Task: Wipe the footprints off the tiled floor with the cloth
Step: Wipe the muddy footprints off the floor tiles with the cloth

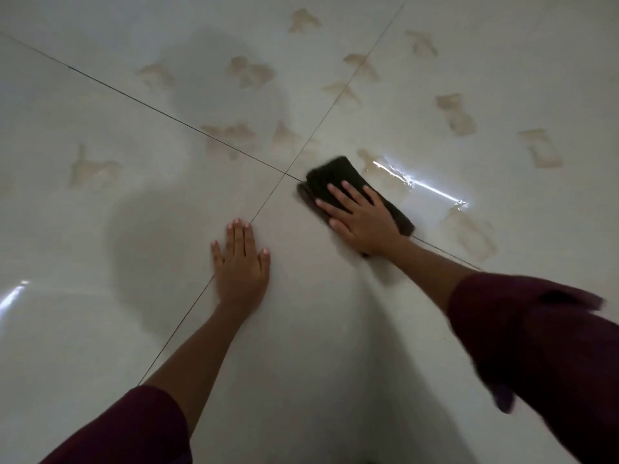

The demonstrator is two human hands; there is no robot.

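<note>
The dark cloth (348,185) lies flat on the tiled floor (335,329), just right of where the grout lines (234,152) cross, its long axis running from far-left to near-right. My right hand (360,219) presses down on its near half, fingers (338,195) straight and slightly spread, pointing far-left along the cloth; nothing is curled round it, so I am pushing it under a flat palm.

The muddy footprints (457,113) are what matters for the next stroke. The closest unwiped ones sit just past the far-right edge of the cloth: one smear (366,159) touches the cloth's far corner beside a bright wet streak (418,184), and another print (472,239) lies to the right of my wrist. More are scattered farther off, across the far tiles and one well to the left (92,169). So most of the work lies far and right of the cloth, on the side of my right hand, which is the nearer one to it. I judge the task only partly done: the tile near me looks free of prints, the far ones do not.

My left hand (241,259) rests open on the floor, fingers together and straight, nearer to me and left of the cloth, bracing my weight across a grout line. Dark maroon sleeves (536,346) cover both upper forearms.
</note>
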